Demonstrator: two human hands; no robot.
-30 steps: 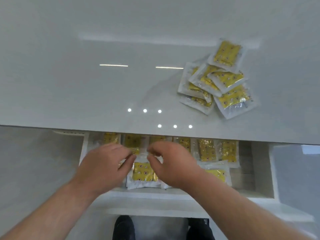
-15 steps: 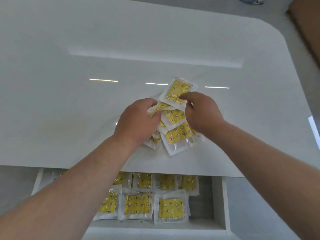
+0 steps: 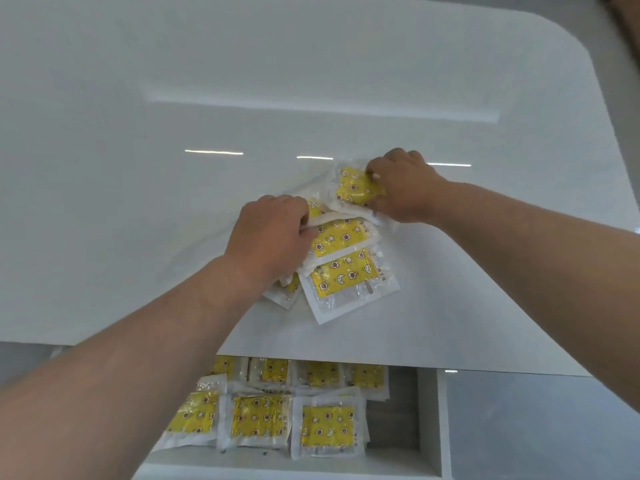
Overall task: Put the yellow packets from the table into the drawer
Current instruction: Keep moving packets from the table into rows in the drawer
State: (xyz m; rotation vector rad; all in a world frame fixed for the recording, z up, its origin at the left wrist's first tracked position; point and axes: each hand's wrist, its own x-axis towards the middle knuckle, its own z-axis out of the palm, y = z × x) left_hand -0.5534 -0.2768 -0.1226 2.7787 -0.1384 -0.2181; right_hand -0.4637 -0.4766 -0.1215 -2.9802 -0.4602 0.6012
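Observation:
A pile of yellow packets (image 3: 343, 271) in clear wrappers lies on the white table (image 3: 138, 202), near its front edge. My left hand (image 3: 270, 237) lies over the pile's left side, fingers curled round the edge of a middle packet (image 3: 341, 237). My right hand (image 3: 401, 188) pinches the top packet (image 3: 356, 187) at the pile's far end. Below the table edge the open drawer (image 3: 427, 427) holds several yellow packets (image 3: 325, 426) laid in rows. My left forearm hides the drawer's left part.
The table's rounded far right corner (image 3: 568, 39) shows at the top, with a brown object (image 3: 627, 26) beyond it on the floor. The drawer's right side has a bare strip (image 3: 394, 417) beside the packets. Grey floor (image 3: 540, 427) lies to the right of the drawer.
One second ago both hands were down in the drawer over the packets. They rose to the pile on the table, and the right hand has since closed on the top packet.

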